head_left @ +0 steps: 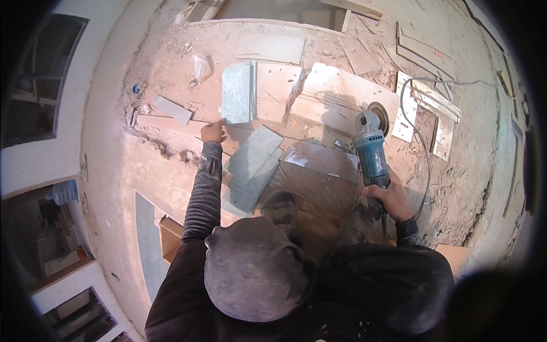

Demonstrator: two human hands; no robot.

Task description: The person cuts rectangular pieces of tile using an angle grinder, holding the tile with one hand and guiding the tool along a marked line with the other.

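My right hand (396, 199) is wrapped round the rear grip of a teal and grey angle grinder (373, 155). The grinder points away from me, its round disc (378, 118) at the far end over a large pale slab (343, 94). My left hand (212, 133) is at the near left corner of a stack of grey-green tiles (236, 94), its fingers curled. Whether it grips anything is too small to make out. Nearer to me, more grey-green tiles (254, 157) lie overlapped at an angle. A dusty rectangular tile (320, 161) lies between them and the grinder.
A grey cable (428, 165) loops to the grinder's right. Pale perforated strips (404, 111) lie there too. A clear plastic container (200, 66) and a narrow tile offcut (172, 109) lie at the left. Broken pieces and dust cover the ground. An open cardboard box (170, 238) stands at the near left.
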